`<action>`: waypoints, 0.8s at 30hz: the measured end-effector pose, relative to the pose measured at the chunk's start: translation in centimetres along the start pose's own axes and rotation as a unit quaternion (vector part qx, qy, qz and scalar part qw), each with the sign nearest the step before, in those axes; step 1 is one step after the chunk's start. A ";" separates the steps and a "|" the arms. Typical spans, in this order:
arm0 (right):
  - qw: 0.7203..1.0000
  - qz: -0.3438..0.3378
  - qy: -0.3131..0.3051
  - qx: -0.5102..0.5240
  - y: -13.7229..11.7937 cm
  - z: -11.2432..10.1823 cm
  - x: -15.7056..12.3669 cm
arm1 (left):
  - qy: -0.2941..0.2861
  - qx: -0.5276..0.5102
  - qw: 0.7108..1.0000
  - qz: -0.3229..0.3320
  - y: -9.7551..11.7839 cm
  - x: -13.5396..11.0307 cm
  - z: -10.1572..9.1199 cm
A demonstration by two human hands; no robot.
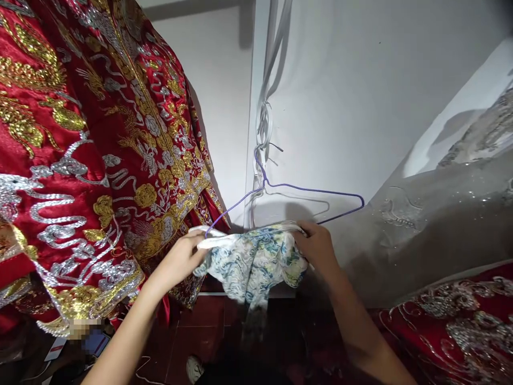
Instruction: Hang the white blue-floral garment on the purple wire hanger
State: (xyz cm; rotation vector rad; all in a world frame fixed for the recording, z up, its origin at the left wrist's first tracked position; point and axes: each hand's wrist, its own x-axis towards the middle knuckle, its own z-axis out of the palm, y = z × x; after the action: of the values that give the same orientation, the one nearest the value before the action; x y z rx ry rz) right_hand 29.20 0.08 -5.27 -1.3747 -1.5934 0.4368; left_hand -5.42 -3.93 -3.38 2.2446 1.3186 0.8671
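A purple wire hanger point(312, 189) hangs by its hook from a white ring on the wall. Across its lower part is a bunched white, blue and green patterned garment point(256, 262) with a pale edge. My left hand point(182, 262) is closed on the garment's left end, next to the hanger's left corner. At the opposite end, my right hand point(316, 243) grips the top edge, its fingers partly hidden behind the cloth. The hanger's right arm sticks out bare past my right hand. Whether the garment is a top or a dress, I cannot tell.
A red robe point(144, 144) with gold and silver embroidery hangs close on the left. Sheer, sequinned pale fabric point(401, 214) and embroidered red cloth point(452, 321) are on the right. White straps point(276, 53) run down the wall. Below lies a red tiled floor point(200, 321).
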 end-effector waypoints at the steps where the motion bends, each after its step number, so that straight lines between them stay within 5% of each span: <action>1: 1.000 -0.001 -0.002 0.003 -0.1 -0.3 0.0 | 0.019 0.004 1.000 0.019 0.7 0.7 -0.3; 8: 0.992 -0.068 -0.105 0.026 -0.5 0.4 -1.2 | 0.129 0.026 0.991 0.023 4.0 3.8 0.0; 15: 0.993 -0.029 0.098 0.057 3.6 -4.5 1.5 | 0.109 -0.024 0.994 -0.004 3.2 4.8 -1.9; 19: 0.998 -0.057 -0.030 0.008 4.1 -6.9 5.3 | 0.137 -0.116 0.983 -0.036 2.8 6.3 -2.2; 24: 0.977 -0.018 -0.206 0.046 2.7 -10.6 6.5 | 0.251 -0.006 0.968 -0.018 2.2 7.8 -2.7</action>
State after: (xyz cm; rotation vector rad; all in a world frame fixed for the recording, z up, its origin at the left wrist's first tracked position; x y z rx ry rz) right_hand 40.01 3.50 0.53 -1.2367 -1.8994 0.8037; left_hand -3.00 1.96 2.35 2.0562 1.5456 1.4945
